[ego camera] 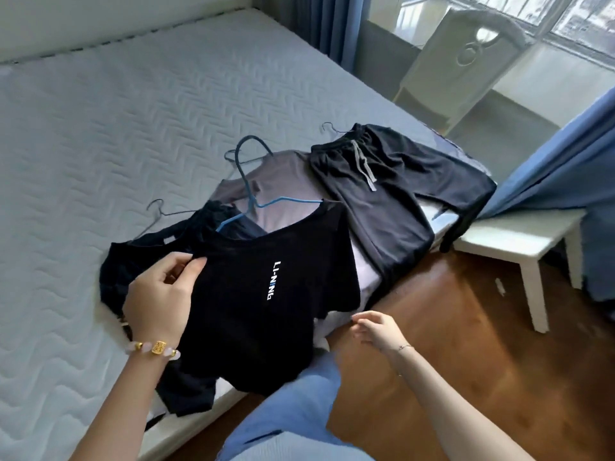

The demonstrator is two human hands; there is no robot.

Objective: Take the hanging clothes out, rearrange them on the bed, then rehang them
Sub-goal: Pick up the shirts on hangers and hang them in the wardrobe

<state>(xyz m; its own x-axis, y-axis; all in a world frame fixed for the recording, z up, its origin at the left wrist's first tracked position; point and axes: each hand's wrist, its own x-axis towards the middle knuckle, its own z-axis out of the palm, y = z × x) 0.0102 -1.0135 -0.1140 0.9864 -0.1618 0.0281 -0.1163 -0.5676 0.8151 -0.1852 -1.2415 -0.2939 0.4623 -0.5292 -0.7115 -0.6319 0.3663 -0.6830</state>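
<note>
On the bed [100,128] beside dark trousers [382,201], left hand [159,294] pinches the black T-shirt [249,314], right hand [376,331] with grip wide.

Place: I read this as a home bedroom.
Bed: a wide bed [133,128] with a bare quilted mattress fills most of my view.
Window: daylight through a window [565,15], blue curtains [549,168] beside it.
Furniture: white chair [466,61], low white bench [519,237], wooden floor [449,344].
Clothes: dark clothes [259,294] on hangers [248,181] lie on the bed.
</note>
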